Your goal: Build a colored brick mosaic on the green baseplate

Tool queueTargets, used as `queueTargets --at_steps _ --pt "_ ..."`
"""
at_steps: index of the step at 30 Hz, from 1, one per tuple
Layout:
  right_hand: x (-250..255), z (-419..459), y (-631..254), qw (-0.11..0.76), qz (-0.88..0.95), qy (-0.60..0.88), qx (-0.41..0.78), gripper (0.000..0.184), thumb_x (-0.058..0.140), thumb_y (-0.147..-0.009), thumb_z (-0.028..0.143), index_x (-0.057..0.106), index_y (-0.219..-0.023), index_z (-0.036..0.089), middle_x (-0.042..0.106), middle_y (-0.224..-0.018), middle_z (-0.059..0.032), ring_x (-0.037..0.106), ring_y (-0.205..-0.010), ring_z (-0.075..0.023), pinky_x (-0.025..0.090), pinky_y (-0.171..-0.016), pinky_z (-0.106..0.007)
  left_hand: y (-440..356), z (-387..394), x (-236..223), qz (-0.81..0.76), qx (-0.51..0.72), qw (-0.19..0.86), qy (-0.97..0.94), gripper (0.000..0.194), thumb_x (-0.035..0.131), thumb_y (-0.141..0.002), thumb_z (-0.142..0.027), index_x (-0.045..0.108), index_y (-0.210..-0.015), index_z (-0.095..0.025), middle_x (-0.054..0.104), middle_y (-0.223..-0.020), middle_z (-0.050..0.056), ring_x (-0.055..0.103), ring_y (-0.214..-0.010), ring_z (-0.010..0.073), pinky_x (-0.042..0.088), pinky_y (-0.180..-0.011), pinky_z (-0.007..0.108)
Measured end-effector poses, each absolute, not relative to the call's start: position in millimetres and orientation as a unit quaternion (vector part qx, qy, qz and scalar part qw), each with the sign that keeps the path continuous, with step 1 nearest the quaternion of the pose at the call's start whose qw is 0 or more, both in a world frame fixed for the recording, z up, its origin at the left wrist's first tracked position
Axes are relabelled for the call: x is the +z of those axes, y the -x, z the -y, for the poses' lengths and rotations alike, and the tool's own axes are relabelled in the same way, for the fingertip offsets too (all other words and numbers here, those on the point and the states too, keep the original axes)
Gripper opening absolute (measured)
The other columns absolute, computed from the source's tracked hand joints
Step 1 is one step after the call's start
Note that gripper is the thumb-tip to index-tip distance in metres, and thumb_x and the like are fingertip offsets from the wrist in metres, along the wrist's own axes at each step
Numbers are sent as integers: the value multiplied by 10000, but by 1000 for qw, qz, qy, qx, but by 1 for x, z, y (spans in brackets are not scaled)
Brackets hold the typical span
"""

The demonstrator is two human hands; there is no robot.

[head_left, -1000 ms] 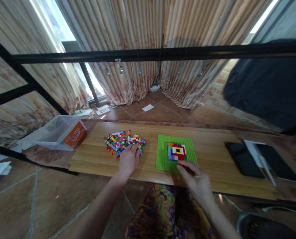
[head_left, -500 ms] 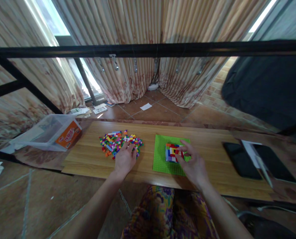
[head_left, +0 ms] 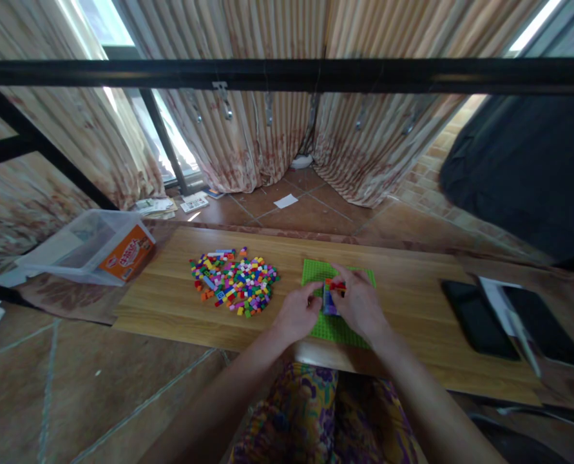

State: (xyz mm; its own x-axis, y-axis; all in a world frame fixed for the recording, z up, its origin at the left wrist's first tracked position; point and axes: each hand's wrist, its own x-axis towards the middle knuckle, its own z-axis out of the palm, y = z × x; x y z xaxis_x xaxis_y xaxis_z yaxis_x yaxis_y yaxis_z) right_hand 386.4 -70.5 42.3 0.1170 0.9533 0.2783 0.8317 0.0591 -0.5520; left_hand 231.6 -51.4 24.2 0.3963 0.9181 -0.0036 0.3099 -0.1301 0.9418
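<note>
A small build of coloured toy bricks [head_left: 330, 305] sits on a green studded baseplate [head_left: 310, 273]. My left hand [head_left: 296, 314] is at the left side of this build, its thumb and fingers closed; whatever they hold is hidden. Over the build's right part lies my right hand [head_left: 360, 303], fingers bent around it and covering much of its top. Red, orange and blue bricks show between the two hands. Left of the baseplate spreads a pile of loose toy bricks [head_left: 248, 282] in many colours.
The wooden board [head_left: 161, 293] carries the bricks and baseplate. A clear plastic box [head_left: 81, 254] with an orange label stands at its left. Two dark flat devices, one a black tablet-like slab [head_left: 480, 319], lie at the right with a pen [head_left: 523, 338]. A black bar [head_left: 287, 75] crosses ahead.
My left hand has moved right, from the brick pile to the build. My right hand has shifted slightly left and closed in over the build. The view has tilted a little.
</note>
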Motion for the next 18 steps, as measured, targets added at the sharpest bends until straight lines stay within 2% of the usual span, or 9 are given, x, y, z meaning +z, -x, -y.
queueTargets --at_steps 3,6,9,11,15,18 --pt "43 75 -388 350 640 672 126 472 561 -814 204 610 -1284 217 717 -916 -57 563 -1015 -257 452 -926 -424 -239 50 25 -450 338 513 -648 333 558 -785 -175 712 -1080 -190 667 -735 17 564 -673 164 444 -703 284" --pt "42 84 -387 428 612 641 179 409 601 -842 319 633 -1243 244 711 -980 -51 576 -1039 -244 456 -955 -438 -243 51 32 -436 353 619 -550 158 576 -798 -252 699 -852 -168 600 -676 -1 486 -593 111 385 -598 233" --pt "38 93 -384 488 583 613 213 411 637 -836 391 645 -1228 269 703 -1029 -46 593 -1048 -229 458 -971 -437 -243 52 44 -400 325 751 -412 243 617 -784 -388 621 -731 -151 503 -617 -31 337 -479 54 234 -474 203" --pt "34 96 -382 508 570 607 218 417 650 -829 398 649 -1227 273 704 -1034 -46 597 -1061 -225 456 -979 -434 -242 52 50 -391 310 788 -359 281 679 -728 -411 602 -728 -141 482 -617 -39 314 -469 38 188 -461 196" --pt "31 96 -383 503 576 609 211 403 653 -826 369 662 -1218 277 712 -1023 -48 600 -1067 -226 463 -981 -433 -244 48 53 -426 291 766 -384 255 690 -713 -372 589 -685 -140 476 -595 -46 311 -465 37 207 -473 204" --pt "32 98 -389 498 580 611 205 391 653 -822 365 669 -1202 273 713 -1033 -57 606 -1055 -232 479 -966 -437 -249 42 51 -491 281 648 -511 228 604 -785 -311 617 -633 -142 472 -544 -45 340 -479 60 238 -502 225"
